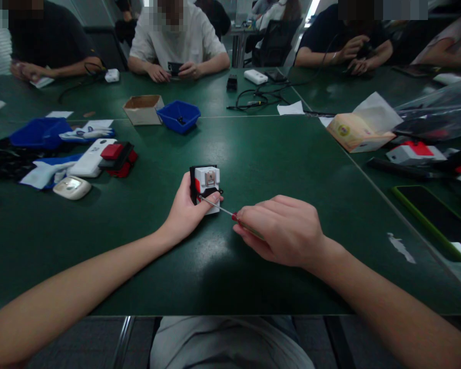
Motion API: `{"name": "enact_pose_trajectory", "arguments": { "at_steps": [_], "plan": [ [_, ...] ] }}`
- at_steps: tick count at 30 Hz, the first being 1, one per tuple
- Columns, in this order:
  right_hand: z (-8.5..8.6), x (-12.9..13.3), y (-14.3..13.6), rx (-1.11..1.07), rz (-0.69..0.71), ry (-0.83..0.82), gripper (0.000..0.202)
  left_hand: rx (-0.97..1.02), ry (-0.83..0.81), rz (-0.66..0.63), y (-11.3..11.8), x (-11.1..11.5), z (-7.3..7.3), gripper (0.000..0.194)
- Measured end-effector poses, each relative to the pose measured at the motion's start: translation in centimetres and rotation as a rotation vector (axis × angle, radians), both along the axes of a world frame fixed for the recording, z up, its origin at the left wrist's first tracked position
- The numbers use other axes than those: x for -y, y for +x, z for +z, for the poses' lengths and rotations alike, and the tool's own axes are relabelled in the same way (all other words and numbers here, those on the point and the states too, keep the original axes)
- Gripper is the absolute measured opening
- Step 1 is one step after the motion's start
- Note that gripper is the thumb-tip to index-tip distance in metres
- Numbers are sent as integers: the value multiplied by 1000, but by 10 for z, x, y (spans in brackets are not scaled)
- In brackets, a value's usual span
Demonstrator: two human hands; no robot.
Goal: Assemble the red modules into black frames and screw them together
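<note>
Near the middle of the green table, my left hand [188,207] is wrapped round a small white, black and red device [210,178], its thumb lying across the lower front. A metal bracket shows on the device's upper face. My right hand [282,230] is closed round the handle of a screwdriver [223,209] with a red collar. The thin shaft points up and left, and its tip meets the device beside my left thumb. My fingers partly hide the handle and the device's lower part.
Beyond the device stand a cardboard box [144,110] and a blue bin [180,117]. A red and black block [118,159] and a white mouse [72,188] lie left. A tissue pack [359,130] and green-edged phone [434,220] lie right. Several people sit across the table [276,154].
</note>
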State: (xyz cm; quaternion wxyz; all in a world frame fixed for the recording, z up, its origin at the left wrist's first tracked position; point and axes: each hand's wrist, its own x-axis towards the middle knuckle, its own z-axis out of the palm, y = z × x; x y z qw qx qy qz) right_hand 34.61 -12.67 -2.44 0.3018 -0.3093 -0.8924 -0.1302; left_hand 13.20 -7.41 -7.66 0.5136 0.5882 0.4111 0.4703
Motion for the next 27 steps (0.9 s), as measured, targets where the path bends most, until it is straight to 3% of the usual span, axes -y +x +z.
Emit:
{"name": "enact_pose_trajectory", "arguments": {
  "at_steps": [9,16,24,27],
  "plan": [
    [-5,-1,2,-46,-86,45,43,1,-1,7,2,0,1,51],
    [-3,0,0,-30,123,72,29,-2,18,0,1,-1,-2,51],
    [-5,0,3,-42,-32,22,41,-9,-7,12,2,0,2,50],
    [-5,-1,2,-25,-1,2,37,3,-7,10,2,0,1,50]
  ]
}}
